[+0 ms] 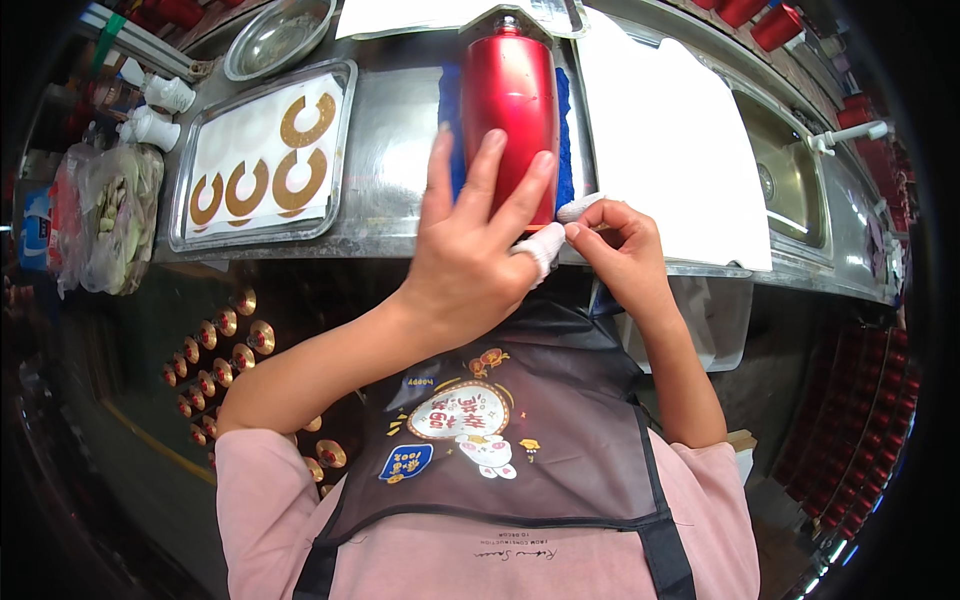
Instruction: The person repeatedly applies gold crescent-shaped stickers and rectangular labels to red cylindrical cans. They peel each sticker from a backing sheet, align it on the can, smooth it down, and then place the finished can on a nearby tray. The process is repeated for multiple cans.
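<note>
A glossy red bottle (508, 90) lies on a blue cloth (565, 140) on the metal worktop, its neck pointing away from me. My left hand (475, 235) holds it from above, fingers spread over its lower part. A white cover wraps the left thumb, which is by the bottle's near end. Close to that thumb, my right hand (625, 250) is closed in a pinch, with a white cover on one finger. Whatever lies between its fingertips is too small to make out. A thin orange-red edge shows at the bottle's near end.
At left, a metal tray (345, 130) holds gold C-shaped pieces (247, 188) on a white sheet. Behind it stands a metal bowl (270, 45). White sheeting (670, 150) covers the worktop at right, beside a sink (800, 225). Several gold-and-red parts (243, 357) stand below left.
</note>
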`<action>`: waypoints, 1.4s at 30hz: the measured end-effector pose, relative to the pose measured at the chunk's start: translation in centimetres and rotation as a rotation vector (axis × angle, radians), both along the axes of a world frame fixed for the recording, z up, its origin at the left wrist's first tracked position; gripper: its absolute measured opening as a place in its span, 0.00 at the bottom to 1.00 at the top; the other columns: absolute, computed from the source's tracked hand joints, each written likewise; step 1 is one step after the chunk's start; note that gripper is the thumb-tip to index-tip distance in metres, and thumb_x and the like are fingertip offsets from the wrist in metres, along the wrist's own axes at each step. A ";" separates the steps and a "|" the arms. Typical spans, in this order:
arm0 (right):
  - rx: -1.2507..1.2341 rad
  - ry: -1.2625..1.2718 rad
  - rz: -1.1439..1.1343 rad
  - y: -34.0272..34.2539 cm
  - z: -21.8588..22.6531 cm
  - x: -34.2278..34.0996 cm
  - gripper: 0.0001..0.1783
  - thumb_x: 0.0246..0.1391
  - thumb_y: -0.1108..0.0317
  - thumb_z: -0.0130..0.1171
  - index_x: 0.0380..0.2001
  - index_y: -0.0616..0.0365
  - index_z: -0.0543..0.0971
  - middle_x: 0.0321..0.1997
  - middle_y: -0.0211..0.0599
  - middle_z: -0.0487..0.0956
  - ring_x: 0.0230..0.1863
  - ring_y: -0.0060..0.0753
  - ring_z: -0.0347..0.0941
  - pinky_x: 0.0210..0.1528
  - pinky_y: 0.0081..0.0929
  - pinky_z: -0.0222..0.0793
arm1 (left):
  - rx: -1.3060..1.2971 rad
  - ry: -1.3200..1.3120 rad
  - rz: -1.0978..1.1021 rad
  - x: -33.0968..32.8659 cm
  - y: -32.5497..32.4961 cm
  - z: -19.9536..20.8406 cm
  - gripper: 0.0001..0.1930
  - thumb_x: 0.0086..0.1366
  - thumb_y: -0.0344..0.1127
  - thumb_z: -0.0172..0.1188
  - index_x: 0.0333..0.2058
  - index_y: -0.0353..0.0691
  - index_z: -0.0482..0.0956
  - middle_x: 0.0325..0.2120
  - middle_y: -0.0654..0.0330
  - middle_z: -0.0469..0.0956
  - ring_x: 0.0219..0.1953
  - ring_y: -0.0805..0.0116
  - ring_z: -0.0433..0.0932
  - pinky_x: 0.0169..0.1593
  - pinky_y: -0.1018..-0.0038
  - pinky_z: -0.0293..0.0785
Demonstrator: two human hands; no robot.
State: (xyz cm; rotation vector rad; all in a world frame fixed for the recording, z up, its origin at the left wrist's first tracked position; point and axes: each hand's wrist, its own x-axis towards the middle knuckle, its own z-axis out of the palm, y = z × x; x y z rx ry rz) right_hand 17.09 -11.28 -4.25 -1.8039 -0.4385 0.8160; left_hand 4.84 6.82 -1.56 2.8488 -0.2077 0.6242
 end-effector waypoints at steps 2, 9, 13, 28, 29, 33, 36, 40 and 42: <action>0.000 -0.066 0.047 0.1 0.2 -0.1 0.08 0.57 0.69 0.68 0.31 0.63 0.81 0.37 0.32 0.77 0.28 0.12 0.70 0.31 0.15 0.65 | -0.040 -0.076 0.030 0.8 0.2 -0.8 0.13 0.55 0.37 0.66 0.40 0.45 0.89 0.61 0.46 0.76 0.63 0.33 0.71 0.66 0.27 0.52; 0.022 0.120 0.053 0.0 2.0 0.2 0.08 0.57 0.69 0.68 0.31 0.63 0.81 0.37 0.29 0.77 0.29 0.12 0.71 0.34 0.14 0.66 | -0.630 -0.102 0.157 -1.5 1.1 -4.4 0.38 0.49 0.34 0.78 0.63 0.44 0.77 0.66 0.48 0.71 0.69 0.44 0.68 0.72 0.42 0.51; 0.073 0.066 0.023 -0.5 3.1 0.0 0.06 0.58 0.71 0.66 0.30 0.61 0.81 0.28 0.20 0.76 0.27 0.07 0.66 0.29 0.11 0.59 | -0.573 -0.048 0.165 -4.7 1.0 -5.0 0.34 0.53 0.35 0.77 0.60 0.41 0.79 0.66 0.45 0.70 0.68 0.45 0.69 0.72 0.42 0.50; 0.026 0.075 0.007 -0.8 1.5 0.5 0.05 0.57 0.71 0.65 0.30 0.59 0.80 0.25 0.17 0.74 0.25 0.06 0.63 0.27 0.11 0.55 | -0.202 -0.048 0.093 -3.4 0.6 -2.8 0.23 0.51 0.34 0.74 0.49 0.51 0.88 0.61 0.43 0.75 0.55 0.44 0.81 0.66 0.39 0.58; 0.026 0.083 0.009 -0.8 1.5 0.5 0.05 0.57 0.71 0.66 0.30 0.59 0.80 0.25 0.17 0.74 0.25 0.06 0.63 0.27 0.11 0.55 | -0.180 -0.089 0.094 -3.0 0.4 -2.6 0.23 0.50 0.35 0.73 0.49 0.53 0.88 0.60 0.43 0.76 0.55 0.44 0.81 0.65 0.39 0.59; 0.035 0.082 0.017 -0.6 0.9 0.4 0.05 0.58 0.72 0.67 0.31 0.60 0.80 0.27 0.19 0.75 0.26 0.07 0.65 0.29 0.11 0.58 | -0.069 -0.152 0.088 -1.4 -0.5 -1.9 0.21 0.52 0.39 0.70 0.48 0.53 0.89 0.59 0.45 0.77 0.56 0.41 0.79 0.65 0.37 0.59; 0.002 -0.008 0.052 -0.5 0.5 0.2 0.06 0.57 0.72 0.67 0.32 0.61 0.81 0.31 0.22 0.77 0.28 0.08 0.68 0.30 0.12 0.62 | 0.018 -0.120 0.094 -0.2 -1.3 -2.0 0.22 0.52 0.40 0.71 0.49 0.50 0.88 0.59 0.47 0.78 0.62 0.41 0.75 0.66 0.36 0.57; -0.002 -0.011 0.061 -0.4 0.7 0.3 0.07 0.57 0.70 0.68 0.32 0.62 0.82 0.32 0.22 0.77 0.29 0.09 0.70 0.32 0.11 0.63 | -0.314 -0.144 0.174 -0.3 -0.2 -3.0 0.34 0.49 0.38 0.77 0.58 0.45 0.82 0.62 0.51 0.76 0.63 0.46 0.74 0.67 0.38 0.58; 0.021 0.079 0.055 -0.4 1.2 0.3 0.07 0.57 0.70 0.68 0.32 0.62 0.82 0.30 0.21 0.77 0.30 0.09 0.69 0.32 0.11 0.63 | -0.504 -0.137 0.167 -1.1 0.2 -3.9 0.36 0.49 0.36 0.78 0.59 0.42 0.80 0.62 0.49 0.75 0.64 0.46 0.74 0.68 0.41 0.58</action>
